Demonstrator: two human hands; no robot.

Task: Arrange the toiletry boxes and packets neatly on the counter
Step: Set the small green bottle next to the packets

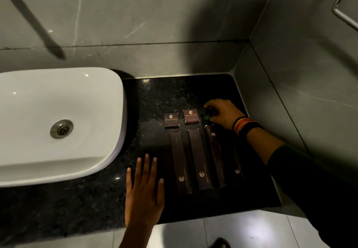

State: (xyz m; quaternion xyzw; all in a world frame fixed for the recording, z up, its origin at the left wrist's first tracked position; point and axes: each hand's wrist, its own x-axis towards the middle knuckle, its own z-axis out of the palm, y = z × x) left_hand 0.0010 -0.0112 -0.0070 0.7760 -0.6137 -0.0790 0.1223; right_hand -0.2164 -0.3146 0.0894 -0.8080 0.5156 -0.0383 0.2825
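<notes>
Two small square brown boxes [171,120] [191,116] with gold logos lie side by side on the black granite counter [155,96]. Below them several long brown boxes lie in a parallel row: one on the left [180,162], one in the middle [200,160], one to the right [216,156], and another partly under my forearm [236,167]. My right hand [220,113] rests to the right of the small boxes, fingers closed on a small dark packet with green print [208,116]. My left hand [144,187] hovers flat, fingers spread, left of the long boxes.
A white basin [58,123] with a metal drain fills the left. A tap spout [34,21] hangs above it. Grey tiled walls close the back and right. The counter's front edge [193,218] runs just below my left hand, with pale floor beneath.
</notes>
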